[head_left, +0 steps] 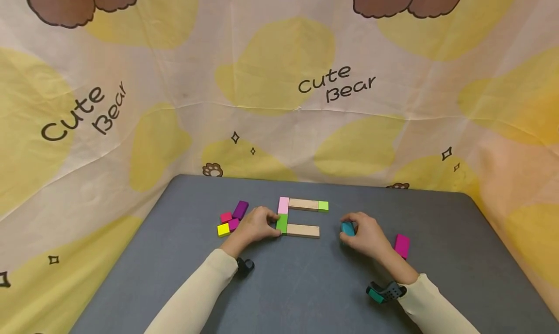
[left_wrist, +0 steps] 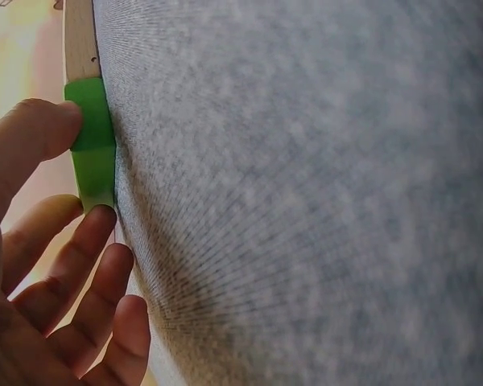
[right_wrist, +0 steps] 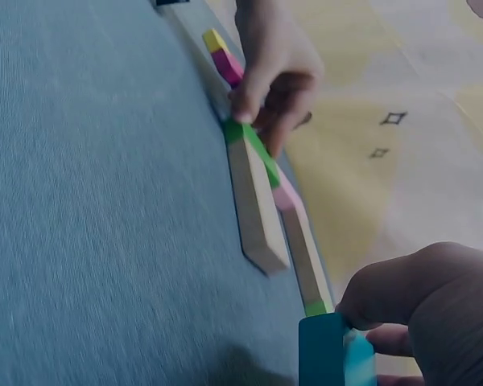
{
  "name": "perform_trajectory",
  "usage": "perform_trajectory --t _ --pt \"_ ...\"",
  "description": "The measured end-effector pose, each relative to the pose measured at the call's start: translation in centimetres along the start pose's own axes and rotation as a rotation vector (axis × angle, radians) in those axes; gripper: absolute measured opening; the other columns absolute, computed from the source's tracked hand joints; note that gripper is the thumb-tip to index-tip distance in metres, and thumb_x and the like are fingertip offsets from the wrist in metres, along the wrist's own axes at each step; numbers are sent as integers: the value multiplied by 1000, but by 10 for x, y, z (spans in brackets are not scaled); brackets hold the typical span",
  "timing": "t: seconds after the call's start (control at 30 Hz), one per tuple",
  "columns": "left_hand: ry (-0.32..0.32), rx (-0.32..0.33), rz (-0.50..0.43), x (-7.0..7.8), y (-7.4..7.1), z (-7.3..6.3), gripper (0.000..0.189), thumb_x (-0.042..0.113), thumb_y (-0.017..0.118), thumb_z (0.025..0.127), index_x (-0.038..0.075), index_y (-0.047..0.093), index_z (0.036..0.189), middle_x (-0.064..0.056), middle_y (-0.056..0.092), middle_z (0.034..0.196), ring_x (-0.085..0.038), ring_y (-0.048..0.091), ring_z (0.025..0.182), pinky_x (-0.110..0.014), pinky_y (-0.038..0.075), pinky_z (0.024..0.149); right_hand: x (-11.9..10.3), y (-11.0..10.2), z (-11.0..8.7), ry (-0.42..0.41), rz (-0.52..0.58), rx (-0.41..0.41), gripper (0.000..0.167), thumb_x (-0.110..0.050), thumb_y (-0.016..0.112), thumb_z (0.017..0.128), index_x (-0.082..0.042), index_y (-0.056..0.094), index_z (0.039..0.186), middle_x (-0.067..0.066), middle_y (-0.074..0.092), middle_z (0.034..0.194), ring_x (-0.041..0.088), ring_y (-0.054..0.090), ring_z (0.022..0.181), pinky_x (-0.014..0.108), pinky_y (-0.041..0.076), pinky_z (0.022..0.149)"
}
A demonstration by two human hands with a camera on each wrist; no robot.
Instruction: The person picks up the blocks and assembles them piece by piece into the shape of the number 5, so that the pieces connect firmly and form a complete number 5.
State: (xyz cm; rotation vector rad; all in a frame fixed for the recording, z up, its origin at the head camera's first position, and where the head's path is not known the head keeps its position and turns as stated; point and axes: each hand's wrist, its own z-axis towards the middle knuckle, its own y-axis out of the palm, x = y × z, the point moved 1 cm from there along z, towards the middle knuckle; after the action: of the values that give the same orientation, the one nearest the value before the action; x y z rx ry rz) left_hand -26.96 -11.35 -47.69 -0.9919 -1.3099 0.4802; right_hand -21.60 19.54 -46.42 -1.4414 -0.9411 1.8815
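My left hand (head_left: pixel 260 223) pinches a green block (head_left: pixel 282 224) between thumb and fingers; the left wrist view shows the thumb on one side and fingertips at the far end. That block meets a pink block (head_left: pixel 283 205) behind it and a plain wooden block (head_left: pixel 303 231) to its right. From the pink block, a second wooden block (head_left: pixel 303 204) runs right to a light green block (head_left: pixel 323 206). To the right of these, my right hand (head_left: pixel 366 234) holds a blue block (head_left: pixel 348 228), also seen low in the right wrist view.
Left of the left hand lie a purple block (head_left: pixel 240 209), a red block (head_left: pixel 225 217), a magenta block (head_left: pixel 234 224) and a yellow block (head_left: pixel 223 230). A larger magenta block (head_left: pixel 402 246) lies beside the right forearm. A patterned cloth (head_left: pixel 271 144) hangs behind the grey table (head_left: pixel 305 290).
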Motion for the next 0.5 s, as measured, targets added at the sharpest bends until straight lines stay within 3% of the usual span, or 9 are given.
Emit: perform_trajectory --t 0.5 --pt "-11 4 11 -2 1 2 48 33 84 71 13 73 113 0 70 102 -12 56 87 -35 50 84 -23 25 2 18 1 -17 31 -17 75 73 -9 71 103 12 65 101 19 52 75 29 41 62"
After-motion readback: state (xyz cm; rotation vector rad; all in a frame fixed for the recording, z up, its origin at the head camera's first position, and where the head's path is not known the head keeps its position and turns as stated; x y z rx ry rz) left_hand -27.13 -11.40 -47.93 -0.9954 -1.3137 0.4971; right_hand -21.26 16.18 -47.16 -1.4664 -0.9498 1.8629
